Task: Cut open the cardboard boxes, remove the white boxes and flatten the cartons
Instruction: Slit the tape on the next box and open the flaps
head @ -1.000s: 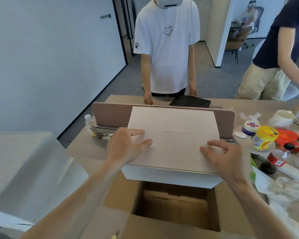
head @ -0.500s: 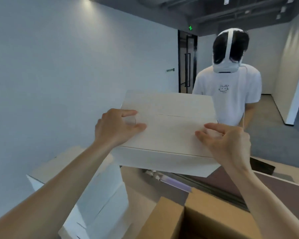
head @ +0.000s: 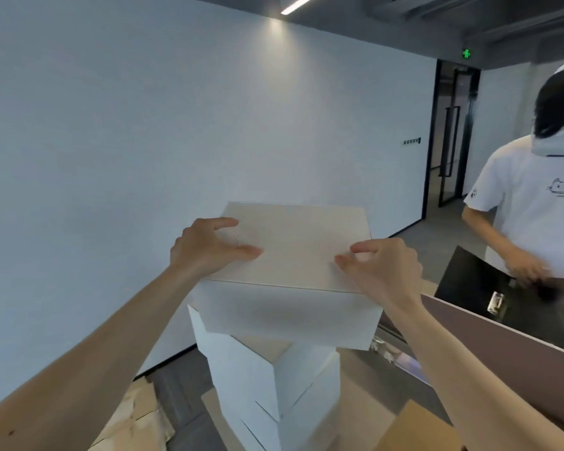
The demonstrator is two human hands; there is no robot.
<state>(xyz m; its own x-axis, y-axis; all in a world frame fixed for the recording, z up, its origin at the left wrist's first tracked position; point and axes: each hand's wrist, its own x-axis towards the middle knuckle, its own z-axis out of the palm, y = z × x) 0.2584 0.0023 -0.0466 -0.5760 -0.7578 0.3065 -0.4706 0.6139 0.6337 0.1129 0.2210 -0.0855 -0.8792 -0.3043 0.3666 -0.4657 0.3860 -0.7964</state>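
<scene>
Above a stack of white boxes [head: 274, 382] the white box [head: 290, 252] sits level between both hands, well left of the desk. The left hand [head: 207, 250] grips its left side and the right hand [head: 383, 271] its right side, each with the thumb laid flat on the lid and the fingers curled at the edge. The hands are apart, with the whole width of the lid between them. The box is a plain, matt cuboid of smooth card with crisp corners, its top slightly cream in the light and its front face a greyer white. Whether its underside touches the stack or hangs just over it cannot be told.

The stacked boxes below are turned askew to one another, so their corners jut out past the held box. To the left a bare pale wall [head: 127, 141] stands back, with open floor between, and flattened cardboard [head: 134, 415] lies crumpled there. On the right a smooth mauve partition panel [head: 502, 346] runs close beside the right forearm. The brown corrugated carton [head: 414, 428] shows one corner at the bottom edge.
</scene>
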